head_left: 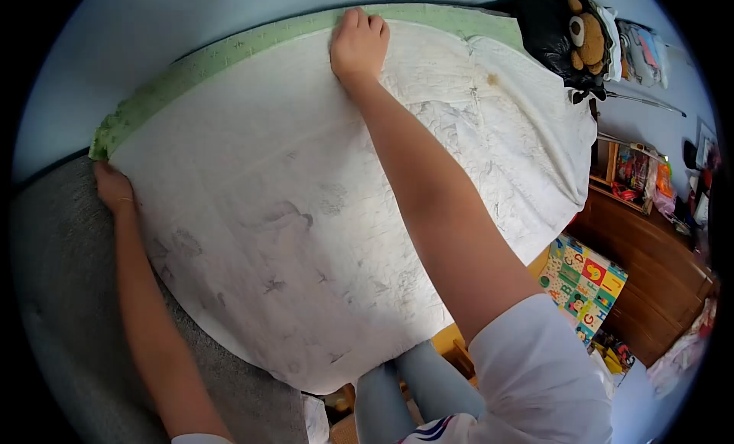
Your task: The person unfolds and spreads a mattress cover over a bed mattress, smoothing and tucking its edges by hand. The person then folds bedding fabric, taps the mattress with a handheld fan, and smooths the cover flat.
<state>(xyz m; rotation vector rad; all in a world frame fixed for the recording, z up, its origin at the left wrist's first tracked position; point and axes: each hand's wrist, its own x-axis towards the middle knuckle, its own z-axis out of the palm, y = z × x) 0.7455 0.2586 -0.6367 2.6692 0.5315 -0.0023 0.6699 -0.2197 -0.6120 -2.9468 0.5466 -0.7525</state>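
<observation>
A white, partly creased cloth [229, 176] lies spread out.

1. A brown teddy bear [592, 46] lies against a shiny black bag [537, 42].
2. Just beside the bear is a clear plastic bag [646, 58] with pink and blue contents.
3. A thin metal rod [646, 103] is near the black bag.
4. Small red items [630, 190] and an orange packet [664, 181] are at the upper edge of the brown wooden furniture [642, 253].
5. Near that furniture's left edge is a colourful alphabet-patterned panel [590, 279].
</observation>
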